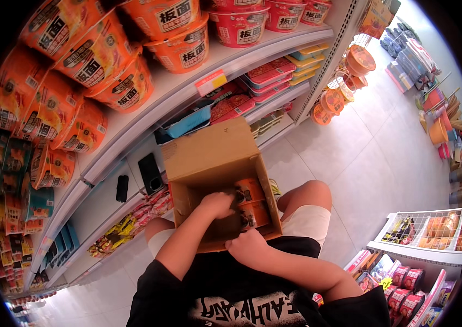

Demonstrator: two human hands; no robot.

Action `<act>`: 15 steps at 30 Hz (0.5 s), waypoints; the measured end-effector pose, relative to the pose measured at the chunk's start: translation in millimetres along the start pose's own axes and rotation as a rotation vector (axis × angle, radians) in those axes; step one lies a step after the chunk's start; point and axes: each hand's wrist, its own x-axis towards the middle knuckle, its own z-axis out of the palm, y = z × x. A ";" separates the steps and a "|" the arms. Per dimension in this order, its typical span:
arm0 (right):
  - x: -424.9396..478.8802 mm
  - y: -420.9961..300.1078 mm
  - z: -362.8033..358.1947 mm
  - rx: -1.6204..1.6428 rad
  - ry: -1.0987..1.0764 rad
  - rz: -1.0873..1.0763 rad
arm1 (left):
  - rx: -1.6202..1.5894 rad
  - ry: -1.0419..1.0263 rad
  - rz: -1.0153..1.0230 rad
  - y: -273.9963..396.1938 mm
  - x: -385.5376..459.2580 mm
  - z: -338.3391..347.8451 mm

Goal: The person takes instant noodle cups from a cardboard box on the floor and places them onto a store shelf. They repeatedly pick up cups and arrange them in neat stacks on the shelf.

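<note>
An open cardboard box (208, 145) stands between my knees, its far flap folded out toward the shelf. Inside, along its right wall, lie orange instant noodle bowls (252, 191). My left hand (218, 204) reaches into the box just left of these bowls; its fingers are bent and blurred, and whether they touch anything cannot be seen. At the near rim my right hand (248, 246) is closed on the box edge, with its knuckles up.
Shelves ahead hold stacked orange noodle bowls (182, 51), pink bowls (241, 28) and flat food packs (269, 73). A black phone (150, 173) and a dark object (122, 188) lie on a lower shelf. A wire-fronted rack (423, 235) stands at the right.
</note>
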 end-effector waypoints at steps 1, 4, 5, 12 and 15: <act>-1.9 0.4 -2.3 -0.006 0.004 -0.007 | -0.008 0.004 -0.002 2.5 6.7 2.8; -4.5 0.9 8.7 0.032 0.049 -0.020 | -0.021 0.051 0.019 16.1 18.1 -2.5; -4.2 2.8 10.2 0.039 0.053 -0.026 | -0.021 0.086 0.045 24.2 18.1 -4.1; 1.7 29.3 26.1 0.093 0.099 0.004 | -0.201 1.026 0.302 28.0 -29.8 -69.7; 0.8 32.1 25.6 0.109 0.117 -0.013 | -0.144 1.431 -0.124 -41.2 -31.8 -85.7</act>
